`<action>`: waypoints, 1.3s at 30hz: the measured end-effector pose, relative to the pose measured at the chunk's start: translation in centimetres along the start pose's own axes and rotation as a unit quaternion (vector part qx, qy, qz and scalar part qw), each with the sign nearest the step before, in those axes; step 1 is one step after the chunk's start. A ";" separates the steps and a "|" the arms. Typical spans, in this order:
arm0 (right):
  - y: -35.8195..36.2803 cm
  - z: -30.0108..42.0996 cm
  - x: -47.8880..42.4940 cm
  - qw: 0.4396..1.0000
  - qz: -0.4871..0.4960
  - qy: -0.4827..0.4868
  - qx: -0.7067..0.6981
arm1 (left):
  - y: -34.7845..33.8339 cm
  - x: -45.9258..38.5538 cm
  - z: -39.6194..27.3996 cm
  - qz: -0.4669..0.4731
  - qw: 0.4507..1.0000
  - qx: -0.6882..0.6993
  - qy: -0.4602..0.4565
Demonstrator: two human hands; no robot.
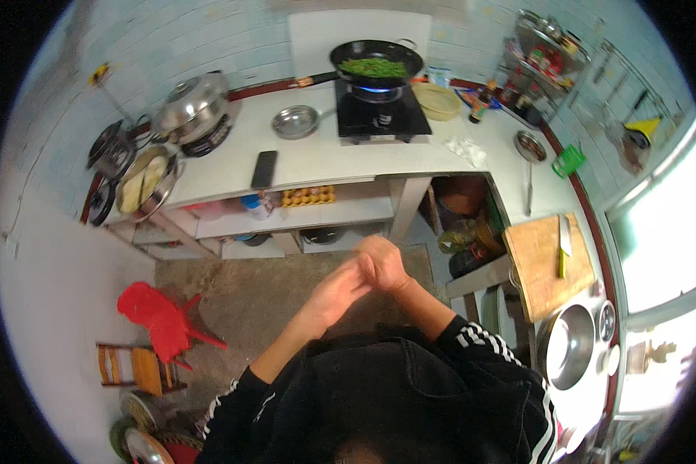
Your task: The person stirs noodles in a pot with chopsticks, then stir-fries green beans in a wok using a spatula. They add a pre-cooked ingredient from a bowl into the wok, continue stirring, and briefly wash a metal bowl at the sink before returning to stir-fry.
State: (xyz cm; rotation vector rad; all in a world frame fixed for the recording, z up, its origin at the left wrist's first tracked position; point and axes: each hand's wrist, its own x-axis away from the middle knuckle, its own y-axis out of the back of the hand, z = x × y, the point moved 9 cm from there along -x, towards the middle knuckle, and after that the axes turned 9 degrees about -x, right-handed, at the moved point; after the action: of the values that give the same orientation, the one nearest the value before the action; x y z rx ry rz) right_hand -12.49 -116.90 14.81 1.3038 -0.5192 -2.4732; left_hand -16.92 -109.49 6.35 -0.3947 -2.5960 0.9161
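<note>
My left hand (345,287) and my right hand (384,264) touch each other in front of my chest, over the floor before the counter. The right hand is curled and slightly blurred; no object shows in either, though the space between the palms is hidden. Beyond them, a black wok (348,53) holding chopped green vegetables (374,68) stands on a black gas stove (383,119) with a blue flame lit. A metal bowl or strainer (295,122) and a black phone (264,169) lie on the white counter to the left of the stove.
A wooden cutting board (536,290) with a knife (565,243) lies on the right counter, near a ladle (529,153) and a steel basin (568,348). A steel pot (188,110) stands at the left. A red plastic stool (162,319) and a small wooden chair (145,370) occupy the floor at left.
</note>
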 end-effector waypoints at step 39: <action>49.1 -42.5 20.2 0.725 -0.303 -0.465 0.407 | 1.3 -35.1 -14.4 -0.223 0.967 -0.095 -0.074</action>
State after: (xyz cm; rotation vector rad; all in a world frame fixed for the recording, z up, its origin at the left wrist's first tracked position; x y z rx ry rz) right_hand 16.44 -176.57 -0.29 0.1935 -1.8271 -3.5670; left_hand 20.76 -113.74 7.59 0.2197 -2.7456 0.5611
